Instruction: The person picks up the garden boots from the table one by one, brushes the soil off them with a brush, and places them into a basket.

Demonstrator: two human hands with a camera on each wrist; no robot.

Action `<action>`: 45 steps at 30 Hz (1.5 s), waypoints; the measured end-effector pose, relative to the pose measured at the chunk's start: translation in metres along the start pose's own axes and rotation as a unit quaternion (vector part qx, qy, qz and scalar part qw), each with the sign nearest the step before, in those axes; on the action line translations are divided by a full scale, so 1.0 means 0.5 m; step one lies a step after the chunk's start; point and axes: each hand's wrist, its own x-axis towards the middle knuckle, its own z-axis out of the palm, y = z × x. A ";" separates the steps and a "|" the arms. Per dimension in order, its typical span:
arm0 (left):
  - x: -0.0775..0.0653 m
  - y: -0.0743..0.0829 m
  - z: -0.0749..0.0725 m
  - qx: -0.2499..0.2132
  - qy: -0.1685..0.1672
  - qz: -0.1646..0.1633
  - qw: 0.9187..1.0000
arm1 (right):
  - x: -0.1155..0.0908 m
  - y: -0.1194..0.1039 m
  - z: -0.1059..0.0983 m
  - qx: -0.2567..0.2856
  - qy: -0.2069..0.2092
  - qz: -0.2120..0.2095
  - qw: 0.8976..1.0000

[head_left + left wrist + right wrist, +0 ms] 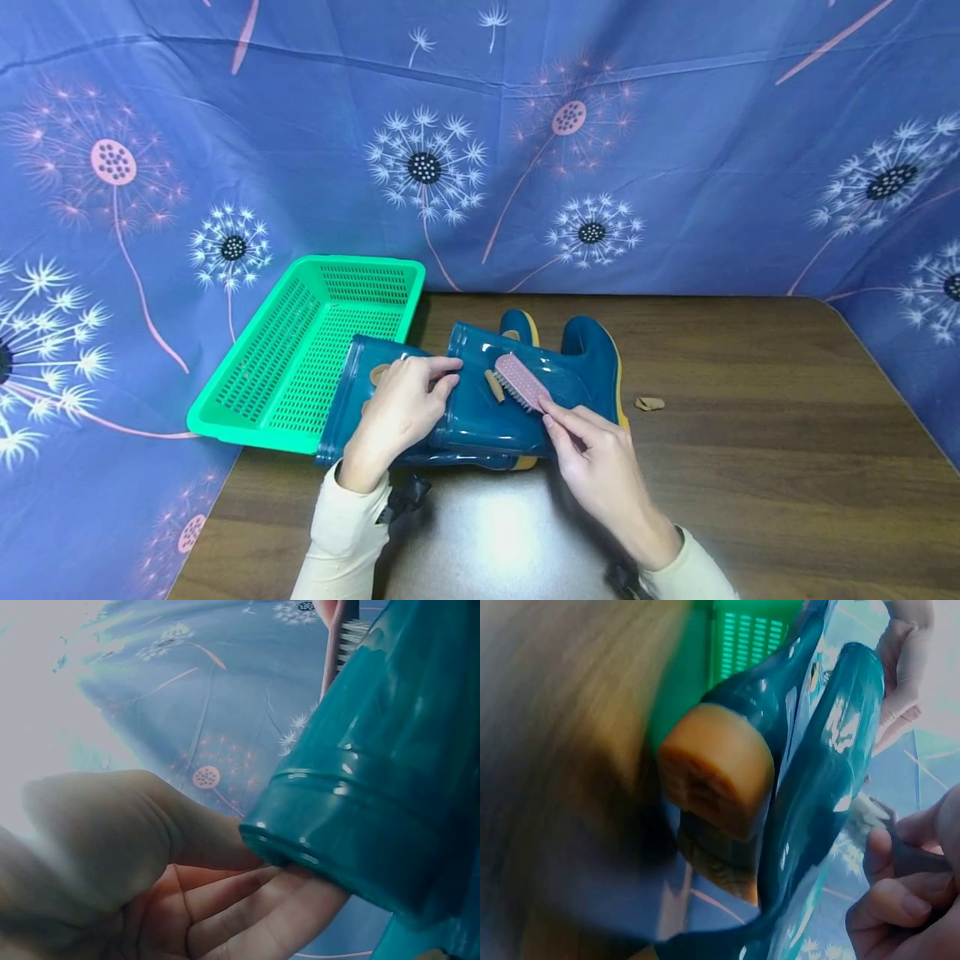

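On a brown wood-grain desk (pixel 750 483) we see two glossy teal rubber boots with yellow soles lying on their sides, the upper boot (pixel 480 425) resting partly over the lower boot (pixel 343 404). Both toes point to the far right, and their open tops face left. Our two hands work apart from each other. The left hand (pixel 405 404) pinches the rim of the upper boot, thumb on one side and fingers on the other. The right hand (pixel 596 458) pinches the handle of a small pink brush (pixel 522 383), whose pale bristles face the shaft of that same boot, just beside a tan strip (pixel 494 386) on its surface; we cannot tell whether they touch it. More tan patches (pixel 379 374) show on the lower boot. To the left sits a green slatted basket (pixel 255 442), its near right corner overlapped in our view by the lower boot's top. A small tan scrap (pixel 649 404) lies on the desk, right of the boots. Behind everything hangs a blue cloth (pixel 690 208) printed with white and pink dandelions.
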 end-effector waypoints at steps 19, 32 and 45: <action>-0.003 0.003 -0.005 -0.007 -0.004 -0.003 1.000 | 0.007 -0.014 -0.010 0.035 -0.002 -0.053 0.998; -0.006 0.001 -0.011 -0.011 -0.011 0.000 1.000 | 0.020 0.009 -0.044 -0.038 0.001 0.058 0.998; -0.007 -0.001 -0.013 -0.006 -0.008 -0.003 1.000 | 0.017 0.010 -0.037 -0.058 -0.031 -0.002 0.998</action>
